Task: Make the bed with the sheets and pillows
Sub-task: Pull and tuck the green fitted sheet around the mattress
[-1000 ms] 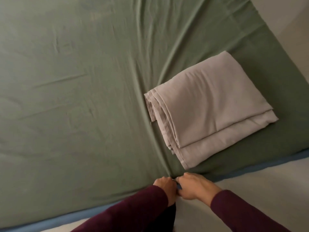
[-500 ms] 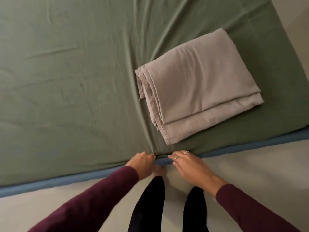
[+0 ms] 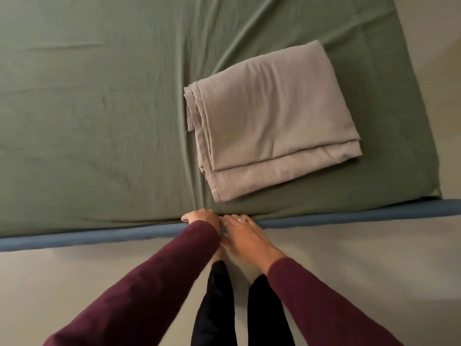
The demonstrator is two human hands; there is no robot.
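A green fitted sheet [image 3: 104, 126] covers the mattress, with creases running toward its near edge. A folded beige sheet [image 3: 272, 126] lies on it at the right. At that near edge my left hand [image 3: 202, 217] curls its fingers down over the green sheet's hem, and the fingertips are hidden between the mattress and the blue bed base [image 3: 74, 237]. Beside it, touching, my right hand [image 3: 243, 236] lies with straight fingers, its tips pressing into the same gap. No pillows are in view.
The blue base runs along the whole near side of the bed. A pale floor [image 3: 361, 258] lies below it, where my dark-trousered legs [image 3: 217, 308] stand. The mattress's right corner [image 3: 434, 191] is close to the frame's right edge.
The view has pulled back and upward, showing more floor and my legs. My hands have closed together at the mattress edge, and the right fingers now lie flatter against the gap.
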